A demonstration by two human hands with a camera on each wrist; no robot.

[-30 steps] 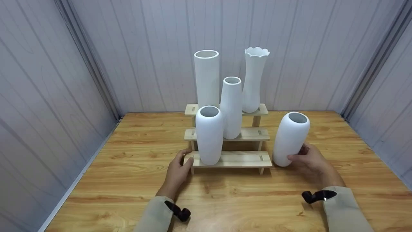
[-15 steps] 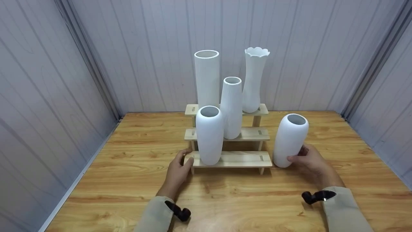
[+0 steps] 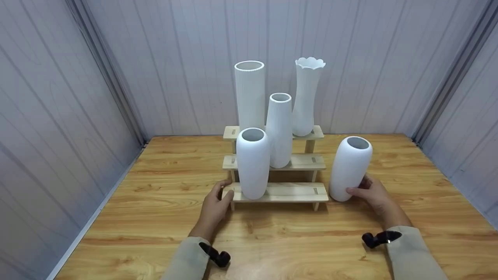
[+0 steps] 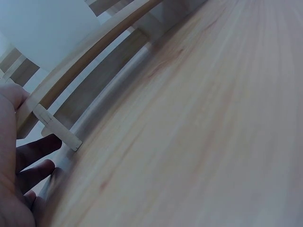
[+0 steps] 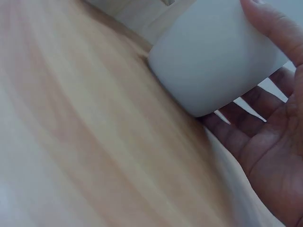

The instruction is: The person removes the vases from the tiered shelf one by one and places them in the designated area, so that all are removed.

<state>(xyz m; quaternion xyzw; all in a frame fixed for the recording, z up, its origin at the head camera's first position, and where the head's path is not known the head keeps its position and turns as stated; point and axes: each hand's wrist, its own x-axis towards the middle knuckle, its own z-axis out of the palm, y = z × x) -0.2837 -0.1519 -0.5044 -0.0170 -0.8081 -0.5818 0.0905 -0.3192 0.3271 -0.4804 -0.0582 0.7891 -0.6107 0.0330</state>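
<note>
A white vase with a rounded body stands on the table just right of the wooden tiered stand. Near its base my right hand grips it, thumb in front and fingers behind. In the right wrist view the vase's bottom meets the tabletop; whether it tilts slightly I cannot tell. My left hand holds the left end of the stand's lowest board, the thumb on top. In the left wrist view, fingers of that hand lie beside the stand's leg. A similar vase stands on the lowest board's left part.
On the middle step is a tapered white vase. The top step carries a straight cylindrical vase and a vase with a scalloped rim. The wood-grain table ends at pale panel walls.
My right hand and the vase it holds have shifted very slightly left, beside the stand. The left hand, the stand and the other vases stay put.
</note>
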